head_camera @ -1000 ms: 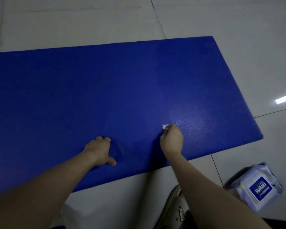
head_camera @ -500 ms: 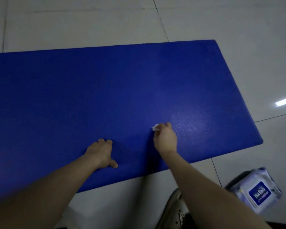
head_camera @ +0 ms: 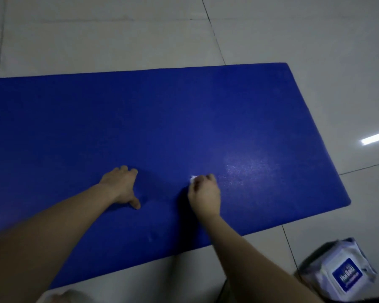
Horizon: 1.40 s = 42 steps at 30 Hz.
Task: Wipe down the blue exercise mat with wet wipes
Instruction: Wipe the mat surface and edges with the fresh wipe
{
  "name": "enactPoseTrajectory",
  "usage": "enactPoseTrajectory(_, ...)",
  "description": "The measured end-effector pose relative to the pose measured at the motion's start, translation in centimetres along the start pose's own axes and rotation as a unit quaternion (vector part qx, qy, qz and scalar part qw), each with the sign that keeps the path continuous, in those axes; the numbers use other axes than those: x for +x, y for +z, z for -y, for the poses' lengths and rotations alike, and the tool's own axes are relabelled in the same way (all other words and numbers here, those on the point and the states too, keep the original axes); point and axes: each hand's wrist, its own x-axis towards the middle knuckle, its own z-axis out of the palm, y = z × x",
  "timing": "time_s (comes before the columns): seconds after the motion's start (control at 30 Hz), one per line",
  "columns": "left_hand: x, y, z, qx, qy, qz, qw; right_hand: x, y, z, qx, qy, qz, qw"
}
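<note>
Head view: the blue exercise mat [head_camera: 184, 119] lies flat on the tiled floor [head_camera: 96, 33], its right end in sight. The left hand [head_camera: 120, 186] rests on the mat toward its near edge, thumb spread. Its fingers bend out of sight past the knuckles, so I cannot tell that grip. The right hand [head_camera: 204, 194], just beside it, has its grip pinched on a white wet wipe [head_camera: 193, 178] held against the mat. A damp sheen [head_camera: 247, 169] glistens to its right. A wipes pack [head_camera: 341, 274] sits on the floor off the mat's near right corner.
</note>
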Motion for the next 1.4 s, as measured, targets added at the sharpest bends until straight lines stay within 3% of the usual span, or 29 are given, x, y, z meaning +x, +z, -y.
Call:
enactPoseTrajectory(0.13,0.5,0.1,-0.2,-0.010,-0.007,0.010,1.000,-2.2,3.2,2.8,-0.016,-0.138,0.073,0.988)
enactPoseTrajectory(0.23,1.0,0.3,-0.1,-0.016,-0.011,0.019,1.000,-1.1,3.0,1.9,-0.066,-0.171,0.068,0.981)
enactPoseTrajectory(0.5,1.4,0.9,0.7,-0.043,0.006,0.011,0.999,5.4,-5.8,-8.3,-0.015,0.057,-0.058,0.997)
enactPoseTrajectory(0.6,1.4,0.7,0.6,-0.043,0.006,0.017,0.999,6.8,-6.9,-9.2,0.032,0.147,-0.114,0.982)
enactPoseTrajectory(0.67,1.5,0.6,0.6,-0.041,0.007,0.018,0.999,6.8,-6.2,-7.9,0.031,0.154,-0.120,0.980)
enactPoseTrajectory(0.9,1.5,0.5,0.5,-0.027,0.005,0.018,0.999,3.3,0.8,0.8,-0.008,0.008,-0.019,1.000)
enactPoseTrajectory(1.03,1.4,0.6,0.3,-0.021,-0.002,0.021,1.000,0.0,3.7,4.8,-0.019,-0.130,0.081,0.988)
enactPoseTrajectory(1.13,1.5,0.6,0.0,-0.017,-0.012,0.022,1.000,1.0,3.0,4.4,-0.039,-0.163,0.097,0.981)
enactPoseTrajectory(1.27,1.7,0.6,-0.1,-0.021,-0.018,0.028,0.999,5.3,-1.2,0.7,-0.076,-0.093,0.053,0.991)
enactPoseTrajectory(1.4,1.6,0.5,0.0,-0.018,-0.016,0.031,0.999,9.7,-6.1,-5.2,-0.085,0.049,-0.029,0.995)
